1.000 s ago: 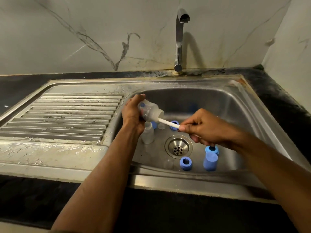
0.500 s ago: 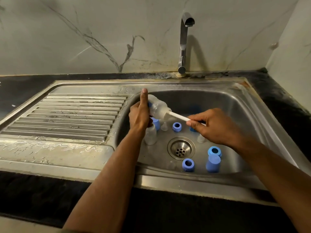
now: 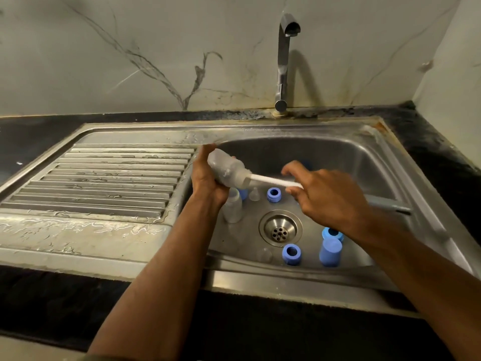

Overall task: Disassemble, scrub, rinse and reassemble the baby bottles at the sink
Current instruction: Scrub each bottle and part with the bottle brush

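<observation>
Over steel sink (image 3: 364,162), marble wall behind: left hand (image 3: 208,178) grips bottle (image 3: 226,169); right hand (image 3: 328,194) pinches brush handle (image 3: 270,180).

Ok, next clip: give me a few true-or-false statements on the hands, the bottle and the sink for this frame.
1. The left hand holds a clear bottle tilted over the sink basin. True.
2. Water is running from the tap. False: no stream shows.
3. The right hand holds the white brush handle, which enters the bottle's mouth. True.
4. All the blue collars sit on the drainboard. False: blue parts such as the collar lie in the basin.
5. Another clear bottle stands in the basin. True.
</observation>
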